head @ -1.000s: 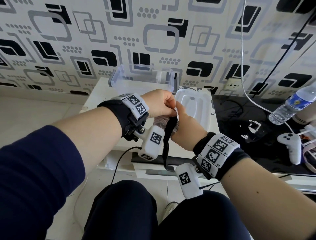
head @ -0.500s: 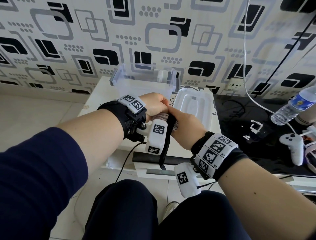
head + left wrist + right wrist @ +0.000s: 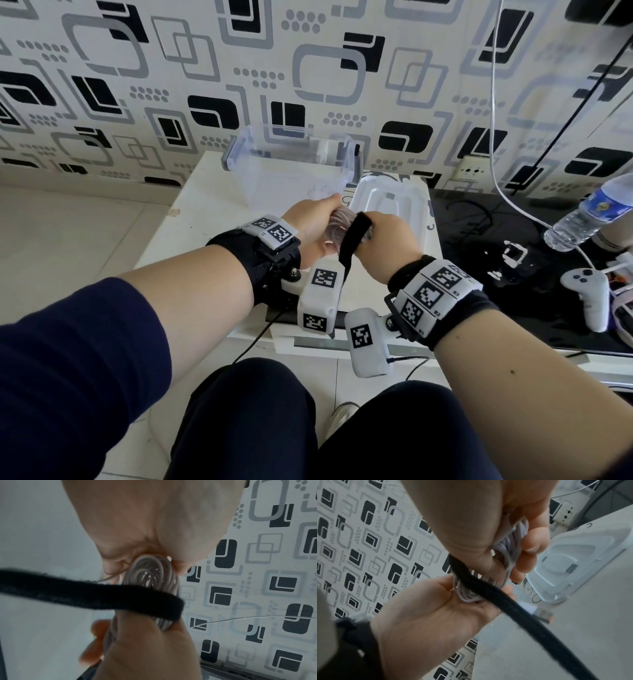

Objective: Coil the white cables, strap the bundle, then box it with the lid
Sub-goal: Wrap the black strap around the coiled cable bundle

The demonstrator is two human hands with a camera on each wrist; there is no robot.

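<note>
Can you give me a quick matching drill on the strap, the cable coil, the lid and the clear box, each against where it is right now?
Things:
1. black strap
2. white cable coil
3. white lid
4. clear box

Places:
A. flat on the white table, right of the box
B. gripped between both hands
C. at the table's back, by the wall
D. draped over the coil, tail hanging down

Pairs: 1-D, 2-B, 3-A, 4-C

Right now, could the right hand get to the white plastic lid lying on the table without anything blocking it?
Probably yes: the white plastic lid lies bare just beyond the right hand, but that hand grips the coiled white cable bundle with the black strap, so it isn't free.
</note>
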